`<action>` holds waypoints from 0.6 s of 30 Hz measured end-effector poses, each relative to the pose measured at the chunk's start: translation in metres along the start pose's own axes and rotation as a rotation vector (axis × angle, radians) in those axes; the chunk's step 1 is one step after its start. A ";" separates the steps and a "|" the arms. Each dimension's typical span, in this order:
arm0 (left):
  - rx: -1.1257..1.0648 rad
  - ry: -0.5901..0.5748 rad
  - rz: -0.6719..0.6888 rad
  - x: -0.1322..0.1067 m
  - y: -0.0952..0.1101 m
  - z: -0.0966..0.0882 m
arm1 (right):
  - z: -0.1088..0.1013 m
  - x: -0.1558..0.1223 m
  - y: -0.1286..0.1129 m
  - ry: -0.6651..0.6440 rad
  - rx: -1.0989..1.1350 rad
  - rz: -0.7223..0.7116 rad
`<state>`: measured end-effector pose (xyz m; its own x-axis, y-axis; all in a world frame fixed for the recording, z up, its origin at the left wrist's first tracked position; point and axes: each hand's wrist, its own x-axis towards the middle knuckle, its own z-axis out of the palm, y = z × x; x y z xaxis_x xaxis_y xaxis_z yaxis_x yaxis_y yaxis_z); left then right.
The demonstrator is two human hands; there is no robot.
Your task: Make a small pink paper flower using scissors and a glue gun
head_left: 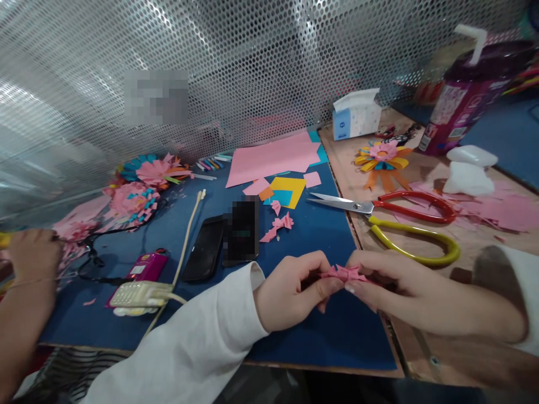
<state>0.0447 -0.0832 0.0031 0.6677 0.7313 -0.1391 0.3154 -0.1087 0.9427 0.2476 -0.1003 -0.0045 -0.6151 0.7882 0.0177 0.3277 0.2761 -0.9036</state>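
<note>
My left hand (290,289) and my right hand (404,292) meet over the near edge of the blue mat (328,235). Both pinch a small folded pink paper piece (345,273) between thumb and fingertips, one hand at each end. My fingers are closed on it. White sleeves cover both my forearms. Pink paper scraps (278,224) lie on the mat just beyond my hands.
Scissors (391,216) with red and yellow handles lie to the right. Two phones (223,238), pink paper sheets (273,157), paper flowers (138,191), another paper flower (383,157), a tissue box (356,115) and a large bottle (463,95) surround them. Another person's hand (31,255) works at far left. A perforated metal screen (252,62) stands behind.
</note>
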 end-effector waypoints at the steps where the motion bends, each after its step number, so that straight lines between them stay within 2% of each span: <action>1: 0.006 0.005 0.008 0.000 0.000 0.000 | 0.000 0.000 -0.001 -0.005 -0.001 -0.003; 10: 0.060 0.013 0.015 -0.007 0.002 0.001 | -0.003 -0.003 -0.003 0.011 -0.188 -0.042; 13: 0.001 0.031 -0.021 -0.006 0.001 0.000 | -0.015 -0.005 -0.010 0.181 -0.137 -0.054; 18: -0.200 0.053 -0.163 -0.002 -0.001 -0.002 | -0.048 -0.005 -0.027 0.631 0.186 0.060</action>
<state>0.0419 -0.0835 0.0027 0.5814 0.7629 -0.2827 0.2730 0.1444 0.9511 0.2765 -0.0856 0.0403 -0.0426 0.9860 0.1611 0.1840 0.1663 -0.9688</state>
